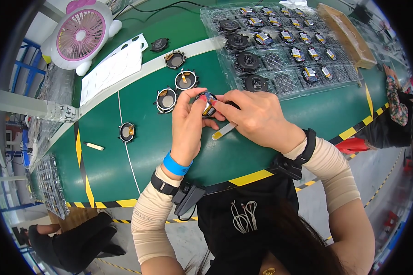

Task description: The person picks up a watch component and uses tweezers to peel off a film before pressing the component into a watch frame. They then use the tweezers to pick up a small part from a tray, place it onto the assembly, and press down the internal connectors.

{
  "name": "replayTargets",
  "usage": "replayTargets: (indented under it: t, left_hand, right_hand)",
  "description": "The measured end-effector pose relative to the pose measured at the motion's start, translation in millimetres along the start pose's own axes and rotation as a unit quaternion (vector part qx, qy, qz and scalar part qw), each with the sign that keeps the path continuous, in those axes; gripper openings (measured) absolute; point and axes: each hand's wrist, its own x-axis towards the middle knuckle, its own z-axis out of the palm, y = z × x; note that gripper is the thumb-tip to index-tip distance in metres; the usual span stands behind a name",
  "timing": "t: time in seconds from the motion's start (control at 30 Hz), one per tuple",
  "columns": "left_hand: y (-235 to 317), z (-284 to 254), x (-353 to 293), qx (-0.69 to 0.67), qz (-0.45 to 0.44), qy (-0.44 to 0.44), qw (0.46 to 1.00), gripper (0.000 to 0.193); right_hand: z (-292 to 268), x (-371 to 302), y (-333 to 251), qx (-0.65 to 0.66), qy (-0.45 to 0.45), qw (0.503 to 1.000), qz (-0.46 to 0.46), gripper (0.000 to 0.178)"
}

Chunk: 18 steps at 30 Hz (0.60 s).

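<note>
My left hand point(188, 121) grips a round watch module point(207, 104) between thumb and fingers; blue circuit board and a yellow-and-silver part show on it. From the right, my right hand point(257, 114) is closed, its fingertips pinching at the module's edge. Whether a small part is also between those fingertips is hidden. A pale flat stick with a yellow end point(224, 131) sticks out from beneath my right hand; I cannot tell if it is held or lies on the table. Just beyond my left hand lie round silver-rimmed watch cases point(186, 79), one point(166, 100) close to my wrist side.
A clear plastic tray point(280, 85) at the far right holds several watch modules and black round covers. Left are a lone watch case point(127, 132), a small white stick point(94, 146), white sheets point(114, 68) and a pink-white fan point(81, 35). A cardboard box point(346, 36) stands beyond the tray.
</note>
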Motion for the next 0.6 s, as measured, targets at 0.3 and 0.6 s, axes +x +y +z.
replayTargets:
  t: [0.3, 0.6]
  left_hand:
    - [-0.9, 2.8, 0.8, 0.020, 0.009, 0.009, 1.000, 0.019]
    - [-0.5, 1.3, -0.6, 0.057, 0.017, 0.007, 0.998, 0.020]
  right_hand:
    - [-1.2, -1.6, 0.3, -0.009, -0.007, 1.000, -0.009, 0.022]
    - [-3.3, -1.5, -4.5, 0.017, -0.014, 1.000, 0.014, 0.025]
